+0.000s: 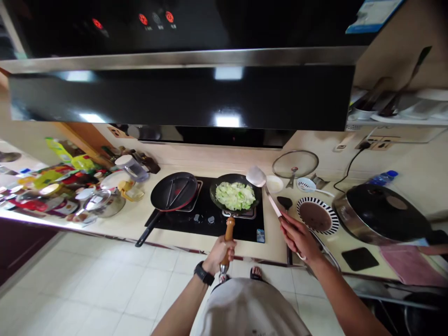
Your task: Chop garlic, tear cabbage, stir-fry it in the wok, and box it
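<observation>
My left hand [221, 253] is wrapped round the wooden handle [229, 229] of a dark wok [214, 201] on the right burner. Chopped pale-green cabbage [235, 195] lies in that wok. In my right hand [297, 237] is a ladle [256, 176] with a pale handle, its bowl raised over the wok's right rim. A small white dish [275, 185] stands just behind the ladle. Near my right hand are a black-and-white striped bowl [335, 221] with brownish liquid and a dark spatula [284, 202].
A frying pan [174, 190] with metal tongs in it sits on the left burner. A glass lid [296, 164] leans on the wall. To the right stand a large lidded pot [385, 212] and a pink cloth [406, 263]. Jars and a kettle [104, 203] crowd the left counter.
</observation>
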Available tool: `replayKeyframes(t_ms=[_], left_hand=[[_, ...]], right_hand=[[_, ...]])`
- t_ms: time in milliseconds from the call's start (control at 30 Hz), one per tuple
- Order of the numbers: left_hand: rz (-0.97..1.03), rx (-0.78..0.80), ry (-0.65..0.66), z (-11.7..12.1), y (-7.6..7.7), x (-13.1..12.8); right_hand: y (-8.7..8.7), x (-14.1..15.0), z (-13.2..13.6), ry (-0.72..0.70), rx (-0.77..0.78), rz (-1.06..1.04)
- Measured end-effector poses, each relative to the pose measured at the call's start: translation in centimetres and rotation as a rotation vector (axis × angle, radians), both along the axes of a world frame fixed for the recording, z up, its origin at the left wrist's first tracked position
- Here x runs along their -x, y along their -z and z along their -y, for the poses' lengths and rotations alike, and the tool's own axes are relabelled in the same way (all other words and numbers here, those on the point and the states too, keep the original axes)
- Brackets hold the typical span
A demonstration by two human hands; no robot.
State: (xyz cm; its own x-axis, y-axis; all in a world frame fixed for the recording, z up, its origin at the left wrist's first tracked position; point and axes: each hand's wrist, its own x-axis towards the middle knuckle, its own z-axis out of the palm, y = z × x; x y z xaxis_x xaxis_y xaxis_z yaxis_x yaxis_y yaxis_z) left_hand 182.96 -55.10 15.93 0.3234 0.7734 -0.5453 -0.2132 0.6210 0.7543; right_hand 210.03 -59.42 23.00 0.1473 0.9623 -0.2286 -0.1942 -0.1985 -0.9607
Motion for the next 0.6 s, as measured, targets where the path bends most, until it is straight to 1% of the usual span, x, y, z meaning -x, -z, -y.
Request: replayKeyframes(t_ms=[67, 167, 233, 300, 367, 500, 533, 567, 600], left_hand=[[0.008, -0.011, 0.014, -0.2, -0.8, -0.3], [0.040, -0.029, -0.002, 0.3, -1.6, -0.3], [0.071, -0.015, -0.001, 0.8, -1.8, 0.0], [0.087, 0.009, -0.002, 0.8, -1.9, 0.1], [0.088, 0.018, -0.007, -0.4, -2.1, -0.1], [0.005, 0.004, 0.028, -4.6, -3.8, -1.6], [-0.031, 0.001, 0.025, -5.1, -4.0, -1.8], [-0.049, -0.013, 0.018, -5.1, -4.1, -1.9], [-0.059, -0.026, 0.012, -4.6, -3.8, -1.9]], right_hand=[[-0.2, 0.0, -0.3, 0.005, 0.022, -0.003], [-0.9, -0.4, -0.3, 0.049, -0.007, -0.021], [-1.2, -0.7, -0.1, 0.065, -0.021, -0.031], [-1.3, -0.9, 0.1, 0.068, -0.034, -0.035], [-1.5, -0.8, -0.2, 0.059, -0.048, -0.046], [-2.1, 0.0, -1.5, 0.049, -0.062, -0.039], [-2.2, 0.0, -1.6, 0.058, -0.069, -0.033], [-2.2, -0.1, -1.6, 0.070, -0.076, -0.029], [-2.1, -0.3, -1.3, 0.083, -0.079, -0.030]])
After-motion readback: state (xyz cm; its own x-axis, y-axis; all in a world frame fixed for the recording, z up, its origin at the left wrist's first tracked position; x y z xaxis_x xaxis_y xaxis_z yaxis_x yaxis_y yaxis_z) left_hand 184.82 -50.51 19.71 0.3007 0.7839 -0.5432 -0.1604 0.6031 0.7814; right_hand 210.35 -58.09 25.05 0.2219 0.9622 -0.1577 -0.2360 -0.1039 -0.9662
